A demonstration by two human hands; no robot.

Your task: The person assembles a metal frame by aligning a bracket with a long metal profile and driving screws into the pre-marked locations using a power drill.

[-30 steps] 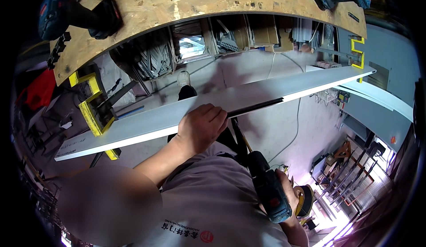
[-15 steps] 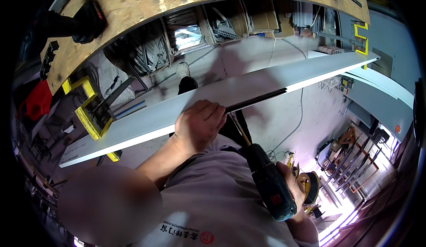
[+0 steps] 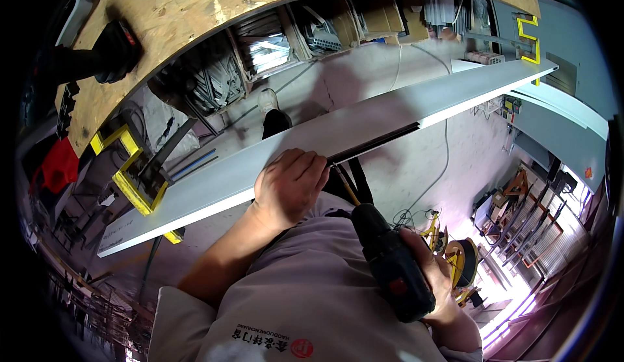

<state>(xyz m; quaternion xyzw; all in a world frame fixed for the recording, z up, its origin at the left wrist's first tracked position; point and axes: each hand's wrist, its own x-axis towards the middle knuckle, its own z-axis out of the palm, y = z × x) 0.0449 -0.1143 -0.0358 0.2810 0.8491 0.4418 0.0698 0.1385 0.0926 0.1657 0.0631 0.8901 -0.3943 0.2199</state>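
A long pale grey panel (image 3: 214, 177) with a white front edge runs across in front of me, resting on yellow brackets. A narrow black strip (image 3: 377, 143) lies along the panel's near edge. My left hand (image 3: 289, 186) is closed at the strip's left end, fingers bent and pressed together; their tips are hidden. Gripped in my right hand (image 3: 429, 271) is a dark cordless drill (image 3: 390, 264), tilted up and leftward. Its long bit (image 3: 348, 185) reaches close to the strip's end beside my left fingers; whether it touches cannot be made out.
Beyond the panel stands a wooden workbench (image 3: 188, 17) with another power tool (image 3: 117, 53) on it. Boxes of metal profiles (image 3: 263, 43) sit below. Yellow brackets (image 3: 133, 199) (image 3: 530, 40) support both panel ends. A cable reel (image 3: 461, 262) is at the right.
The drill has moved slightly up and left, its bit tip now beside my left fingers. My left hand stays at the strip's end. The view has shifted a little.
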